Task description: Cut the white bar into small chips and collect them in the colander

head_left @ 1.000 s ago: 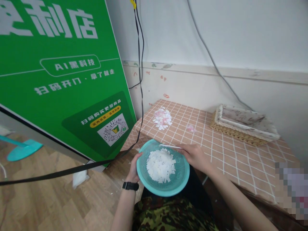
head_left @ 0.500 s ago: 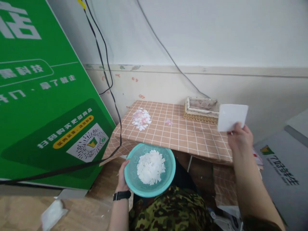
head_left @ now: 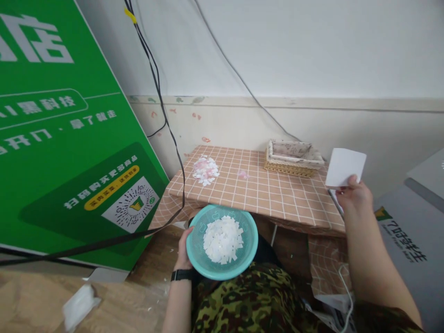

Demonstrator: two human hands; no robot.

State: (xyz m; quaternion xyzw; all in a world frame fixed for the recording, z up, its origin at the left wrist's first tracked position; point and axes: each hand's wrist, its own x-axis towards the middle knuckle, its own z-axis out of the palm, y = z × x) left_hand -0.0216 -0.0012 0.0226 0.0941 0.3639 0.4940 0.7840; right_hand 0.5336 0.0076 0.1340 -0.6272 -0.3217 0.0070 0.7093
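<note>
My left hand [head_left: 184, 249] grips the left rim of a round turquoise plastic colander [head_left: 249, 249] held over my lap. A heap of white paper scraps [head_left: 224, 239] lies inside it. My right hand [head_left: 356, 196] is raised at the table's right end, pinching a white square card [head_left: 346, 166] by its lower edge. Under that hand a flat dark-edged object [head_left: 336, 200] partly shows; I cannot make out what it is. On the table sit a pile of white and pink paper scraps [head_left: 205, 170] and a small pink bit [head_left: 243, 174].
A wicker basket [head_left: 293, 172] with a cloth lining stands at the back of the checked table [head_left: 263, 199]. Black cables [head_left: 163, 106] hang in front of a green sign [head_left: 104, 134] at left. A grey box [head_left: 409, 249] stands at right, and a white plastic bag [head_left: 80, 305] lies on the floor.
My right hand has moved right with the white card, showing more of the basket and the flat object under the hand. The colander sits slightly further right in view.
</note>
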